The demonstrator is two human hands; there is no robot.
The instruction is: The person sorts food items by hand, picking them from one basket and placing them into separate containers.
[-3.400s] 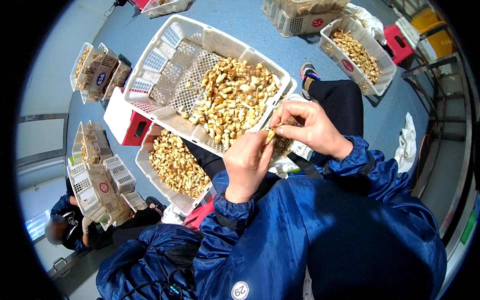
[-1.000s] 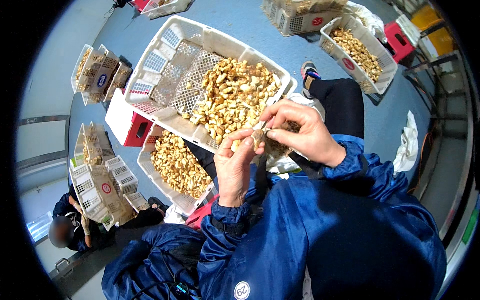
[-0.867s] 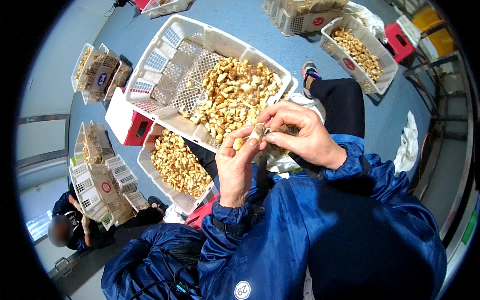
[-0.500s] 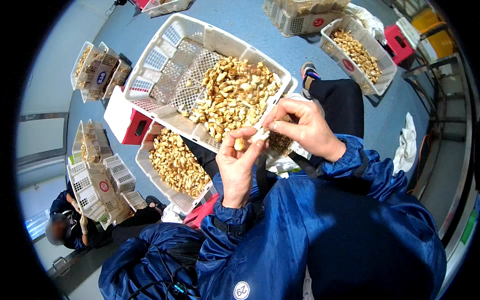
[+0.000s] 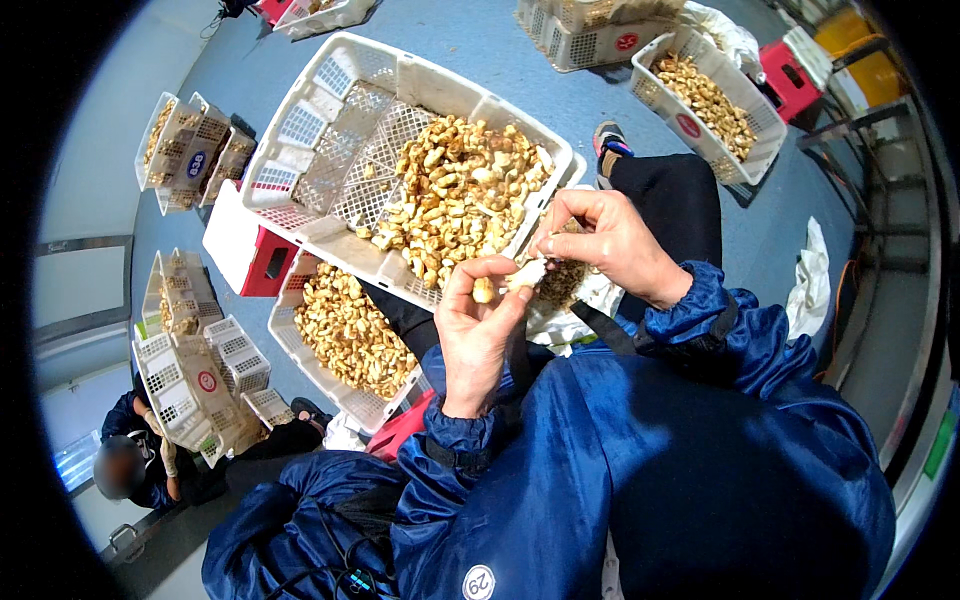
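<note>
My left hand (image 5: 474, 340) is closed, pinching a small mushroom (image 5: 526, 274) with a whitish stem between thumb and fingers. A rounded yellow piece (image 5: 484, 290) also sits in its curled fingers. Just right of it, my right hand (image 5: 615, 245) has thumb and forefinger pressed together near the pale end; what they hold, if anything, is too small to make out. Both hands are over the near right corner of a large white crate (image 5: 330, 235), which holds a heap of yellow-brown mushrooms (image 5: 460, 190). Beneath my right hand, dark brown scraps (image 5: 562, 283) lie in a white bag (image 5: 600, 297).
A second crate (image 5: 285, 325) full of similar pieces stands below left, by a red-and-white stool (image 5: 268, 262). Another filled crate (image 5: 770, 165) is at far right, near a red stool (image 5: 787, 80). A co-worker (image 5: 150, 450) sits at lower left beside stacked crates (image 5: 190, 390).
My right fingertips have drawn slightly up and away from the mushroom's pale end. My left hand keeps its pinch. The whole view has shifted a little.
</note>
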